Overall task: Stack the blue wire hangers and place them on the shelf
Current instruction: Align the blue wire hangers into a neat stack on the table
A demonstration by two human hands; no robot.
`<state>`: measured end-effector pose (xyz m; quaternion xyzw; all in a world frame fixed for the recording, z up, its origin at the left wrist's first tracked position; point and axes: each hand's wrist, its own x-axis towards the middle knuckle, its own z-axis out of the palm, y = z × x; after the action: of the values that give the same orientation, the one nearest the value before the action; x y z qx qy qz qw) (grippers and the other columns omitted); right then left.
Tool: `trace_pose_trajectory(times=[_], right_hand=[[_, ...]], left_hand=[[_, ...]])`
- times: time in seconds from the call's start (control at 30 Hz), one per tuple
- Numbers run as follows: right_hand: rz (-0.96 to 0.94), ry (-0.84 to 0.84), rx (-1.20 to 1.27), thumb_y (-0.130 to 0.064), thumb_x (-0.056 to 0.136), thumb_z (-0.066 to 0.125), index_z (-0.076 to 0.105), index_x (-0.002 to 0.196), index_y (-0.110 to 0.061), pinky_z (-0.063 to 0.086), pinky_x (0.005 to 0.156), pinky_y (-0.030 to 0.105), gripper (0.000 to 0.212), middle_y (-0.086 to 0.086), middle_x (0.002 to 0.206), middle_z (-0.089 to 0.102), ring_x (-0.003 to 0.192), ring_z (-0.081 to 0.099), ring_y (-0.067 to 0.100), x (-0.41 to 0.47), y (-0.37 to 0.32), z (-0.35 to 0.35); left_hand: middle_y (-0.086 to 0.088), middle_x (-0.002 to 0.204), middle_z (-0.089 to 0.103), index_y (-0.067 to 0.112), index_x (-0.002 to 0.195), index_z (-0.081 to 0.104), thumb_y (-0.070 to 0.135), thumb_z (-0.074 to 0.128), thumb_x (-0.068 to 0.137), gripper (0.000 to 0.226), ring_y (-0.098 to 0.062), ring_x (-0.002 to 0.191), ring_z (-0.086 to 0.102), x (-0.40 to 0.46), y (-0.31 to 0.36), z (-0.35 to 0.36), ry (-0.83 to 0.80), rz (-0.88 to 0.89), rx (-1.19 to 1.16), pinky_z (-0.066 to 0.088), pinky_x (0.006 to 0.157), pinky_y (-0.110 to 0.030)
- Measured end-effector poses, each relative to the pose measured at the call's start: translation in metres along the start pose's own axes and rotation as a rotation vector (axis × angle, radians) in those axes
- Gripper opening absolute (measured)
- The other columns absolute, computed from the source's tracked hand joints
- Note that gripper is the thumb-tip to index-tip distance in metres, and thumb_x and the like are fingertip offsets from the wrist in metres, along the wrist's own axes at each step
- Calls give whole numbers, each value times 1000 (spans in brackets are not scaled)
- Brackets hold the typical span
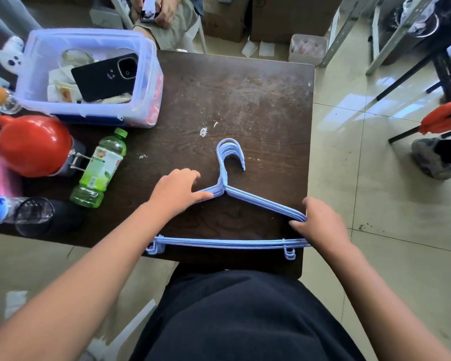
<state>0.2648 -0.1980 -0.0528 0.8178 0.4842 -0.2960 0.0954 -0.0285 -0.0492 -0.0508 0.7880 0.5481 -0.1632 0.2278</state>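
At the table's [245,82] far left, about ten o'clock from the hangers, sits a plastic bin [89,74] holding a phone; below it, at nine o'clock, a red kettle [34,145] and a green bottle [99,169] lie clear of the work. The left hand [177,190] rests on the left shoulder of the hangers [258,204], fingers curled over the wires near the neck — pressing rather than fully clasping, as far as I can tell. The hangers lie flat near the table's near edge, several nested together, hooks pointing to twelve o'clock, the bottom bars running nine to three along that edge. The right hand [320,222] pinches the right shoulder corner at about four o'clock from the hooks, fingers closed around the bundled wires.

The hooks fan slightly, so the stack looks nearly but not wholly squared. The long axis runs side to side between the hands, each holding one end — a lift would probably need both to rise together, keeping the bundle level. No shelf is in view; which way it lies cannot be told.
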Motion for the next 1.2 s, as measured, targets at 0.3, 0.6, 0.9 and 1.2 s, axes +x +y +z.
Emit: trace_pose_trajectory(times=[0.3,0.6,0.9,1.2], right_hand=[[-419,51,-39,-39,83,68,60,97,-14,44,74,34,30,4,104,59,105,56,26,29,-118,20],[-474,41,-26,-7,88,50,62,88,-10,32,65,32,12,10,94,60,93,58,31,43,-136,25],[-549,-1,-79,-36,94,54,60,84,-11,34,62,33,28,6,86,54,84,58,28,50,-129,22],[-537,-30,-27,-33,98,48,64,87,-9,36,65,33,31,10,94,63,90,61,31,54,-133,24]], left_hand=[[-5,108,61,15,102,63,46,65,85,35,-29,106,60,0,24,27,-20,-2,104,47,82,-39],[-14,102,68,7,97,69,16,57,90,16,-37,99,63,17,41,30,-49,4,43,47,79,-38],[-11,101,61,6,97,66,44,48,96,42,-30,95,60,19,37,24,-125,121,-11,36,69,-35],[-14,106,63,5,103,66,35,42,101,39,-34,101,60,20,38,23,-100,129,10,41,76,-38]])
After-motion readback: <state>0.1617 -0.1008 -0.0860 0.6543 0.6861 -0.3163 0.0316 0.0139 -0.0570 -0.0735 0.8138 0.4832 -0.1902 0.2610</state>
